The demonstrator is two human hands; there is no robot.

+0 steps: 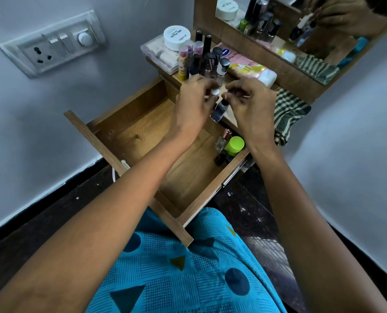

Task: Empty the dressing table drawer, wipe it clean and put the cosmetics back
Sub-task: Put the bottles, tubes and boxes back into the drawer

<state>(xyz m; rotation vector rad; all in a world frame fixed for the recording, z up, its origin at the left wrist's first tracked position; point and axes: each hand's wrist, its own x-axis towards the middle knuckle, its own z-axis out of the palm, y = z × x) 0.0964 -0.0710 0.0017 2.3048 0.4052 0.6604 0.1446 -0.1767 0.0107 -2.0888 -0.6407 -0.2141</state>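
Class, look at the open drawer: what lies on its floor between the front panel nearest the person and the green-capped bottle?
Nothing visible: the head view shows bare wood floor of the drawer from the front panel to the green-capped bottle, partly hidden by the left forearm.

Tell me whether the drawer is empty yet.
Not empty. The drawer is pulled open, mostly bare wood, but a green-capped bottle and small glass bottle remain in its right corner.

Count on the far bench: one white round tub, one clear flat case, one pink wipes packet, one striped cloth, and a cluster of roughly ten upright bottles and lipsticks, exact number obscured by overlap. Open drawer: one green-capped container, one clear rose-capped bottle, one dark bottle. Two hands, sharing one dark bottle.
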